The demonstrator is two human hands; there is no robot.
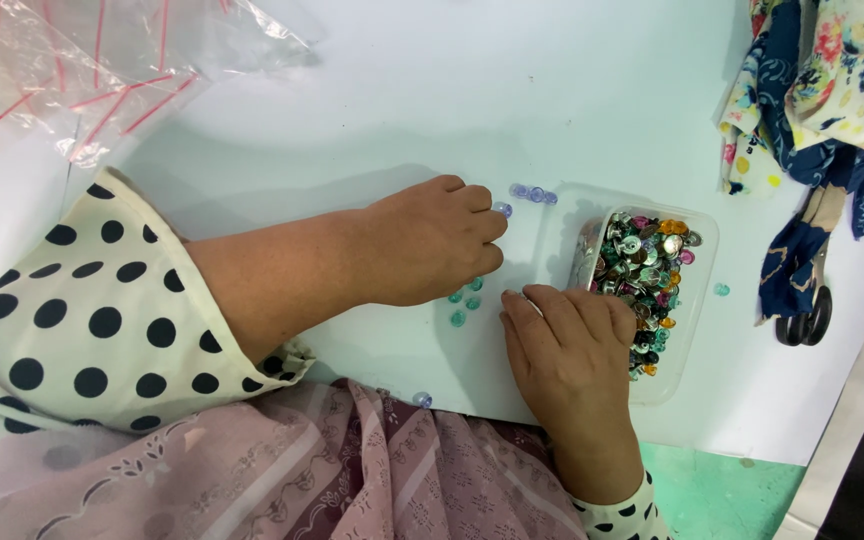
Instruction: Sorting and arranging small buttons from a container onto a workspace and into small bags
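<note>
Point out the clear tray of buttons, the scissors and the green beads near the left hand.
Clear tray [704, 262], head view: bare right rim.
Scissors [810, 322], head view: black handle loops.
Green beads [465, 300], head view: middle of the cluster beside the left hand [432, 240].

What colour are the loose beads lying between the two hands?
Teal green beads, on the white table between left hand and right hand; head view.

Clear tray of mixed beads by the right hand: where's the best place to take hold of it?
Pinch the clear tray by its bare far-right rim, coming from the right: its flat lip juts past the bead heap there, while the right hand covers the near-left edge.
</note>
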